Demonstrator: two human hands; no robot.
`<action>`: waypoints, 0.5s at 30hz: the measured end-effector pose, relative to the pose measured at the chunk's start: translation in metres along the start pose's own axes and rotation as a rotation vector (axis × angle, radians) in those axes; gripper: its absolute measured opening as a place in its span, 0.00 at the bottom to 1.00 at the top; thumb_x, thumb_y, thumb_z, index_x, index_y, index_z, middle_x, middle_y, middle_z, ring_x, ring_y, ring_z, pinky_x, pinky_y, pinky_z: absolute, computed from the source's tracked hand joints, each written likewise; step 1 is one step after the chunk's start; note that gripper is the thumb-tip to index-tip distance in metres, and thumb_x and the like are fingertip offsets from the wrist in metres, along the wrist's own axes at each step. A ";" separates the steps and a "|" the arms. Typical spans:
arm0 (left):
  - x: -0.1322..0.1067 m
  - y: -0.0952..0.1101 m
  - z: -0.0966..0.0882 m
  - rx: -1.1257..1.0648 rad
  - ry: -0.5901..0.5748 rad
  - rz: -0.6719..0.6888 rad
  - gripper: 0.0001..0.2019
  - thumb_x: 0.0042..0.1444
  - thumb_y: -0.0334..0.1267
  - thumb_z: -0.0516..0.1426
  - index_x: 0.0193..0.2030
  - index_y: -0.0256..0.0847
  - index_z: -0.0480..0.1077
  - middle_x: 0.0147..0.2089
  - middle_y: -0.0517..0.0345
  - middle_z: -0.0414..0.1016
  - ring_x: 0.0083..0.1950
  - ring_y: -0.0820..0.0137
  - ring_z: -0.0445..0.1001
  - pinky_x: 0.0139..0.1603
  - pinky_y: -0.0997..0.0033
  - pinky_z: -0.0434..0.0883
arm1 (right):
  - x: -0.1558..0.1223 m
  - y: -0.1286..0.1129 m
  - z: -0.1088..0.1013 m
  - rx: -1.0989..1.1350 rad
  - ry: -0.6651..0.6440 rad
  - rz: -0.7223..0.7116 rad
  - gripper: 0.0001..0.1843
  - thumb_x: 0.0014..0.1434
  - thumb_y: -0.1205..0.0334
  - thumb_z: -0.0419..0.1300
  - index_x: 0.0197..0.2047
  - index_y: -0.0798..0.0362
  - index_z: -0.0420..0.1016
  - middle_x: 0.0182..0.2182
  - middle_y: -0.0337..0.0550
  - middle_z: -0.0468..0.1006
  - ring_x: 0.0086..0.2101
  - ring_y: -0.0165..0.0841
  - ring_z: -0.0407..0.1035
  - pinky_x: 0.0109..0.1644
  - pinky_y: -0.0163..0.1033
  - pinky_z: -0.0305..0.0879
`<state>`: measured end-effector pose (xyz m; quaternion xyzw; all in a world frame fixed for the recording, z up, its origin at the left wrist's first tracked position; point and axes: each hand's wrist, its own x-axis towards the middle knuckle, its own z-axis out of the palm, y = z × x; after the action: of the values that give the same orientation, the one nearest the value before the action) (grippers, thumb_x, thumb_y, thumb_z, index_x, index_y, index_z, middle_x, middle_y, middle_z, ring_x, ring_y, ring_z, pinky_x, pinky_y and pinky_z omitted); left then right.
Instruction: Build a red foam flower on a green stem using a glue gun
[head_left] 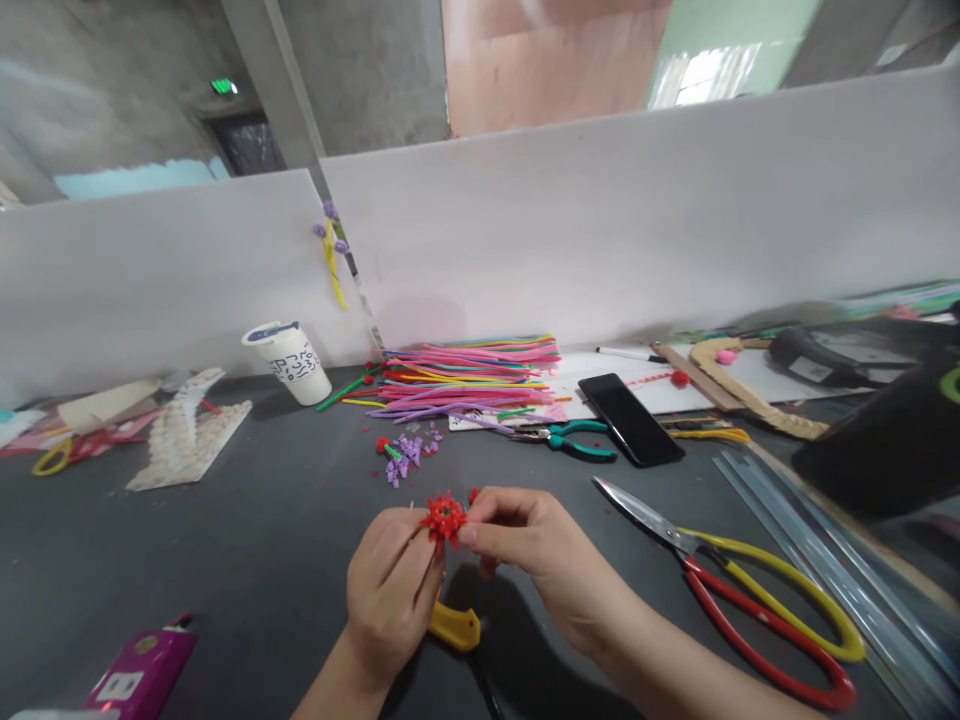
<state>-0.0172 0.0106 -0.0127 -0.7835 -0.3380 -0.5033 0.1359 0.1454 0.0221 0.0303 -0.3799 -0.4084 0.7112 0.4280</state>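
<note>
My left hand [394, 585] is closed around the underside of a small red flower [444, 519] with spiky petals and a greenish centre. The thumb and forefinger of my right hand [536, 555] pinch the flower's right edge. Whether a separate small piece sits between those fingertips is hidden. Below the hands a yellow handle [455, 627] with a dark cord lies on the table, its other end covered by my left hand. Just beyond them is a small pile of purple cut pieces [405, 458] with a red-tipped green stem.
Colourful pipe-cleaner-like sticks [465, 380] lie at the back. Teal pliers [574, 440], a phone [630, 418] and large scissors [697, 560] are to the right, beside clear strips [817, 540]. At left stand a paper cup [289, 362] and a purple power strip [142, 668].
</note>
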 end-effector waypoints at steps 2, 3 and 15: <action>-0.001 0.000 0.000 0.001 0.000 0.002 0.07 0.54 0.22 0.57 0.36 0.35 0.71 0.32 0.49 0.76 0.35 0.66 0.75 0.34 0.67 0.74 | 0.000 0.000 0.000 0.004 0.002 0.002 0.09 0.40 0.61 0.69 0.19 0.56 0.74 0.20 0.35 0.70 0.22 0.25 0.61 0.27 0.32 0.59; -0.001 0.000 0.000 0.002 0.000 0.002 0.07 0.54 0.22 0.57 0.36 0.35 0.71 0.33 0.48 0.76 0.35 0.66 0.74 0.34 0.67 0.74 | 0.000 0.000 0.000 0.007 0.002 0.001 0.09 0.40 0.61 0.69 0.19 0.56 0.74 0.20 0.35 0.70 0.22 0.25 0.61 0.26 0.32 0.59; -0.002 0.000 0.002 -0.004 -0.022 0.001 0.08 0.54 0.21 0.56 0.38 0.35 0.70 0.33 0.48 0.76 0.36 0.66 0.73 0.35 0.66 0.74 | 0.001 0.000 -0.001 -0.007 0.001 -0.006 0.09 0.41 0.62 0.68 0.19 0.56 0.74 0.19 0.34 0.70 0.22 0.25 0.61 0.26 0.31 0.59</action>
<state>-0.0162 0.0107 -0.0154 -0.7896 -0.3381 -0.4951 0.1309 0.1456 0.0228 0.0295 -0.3807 -0.4115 0.7083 0.4290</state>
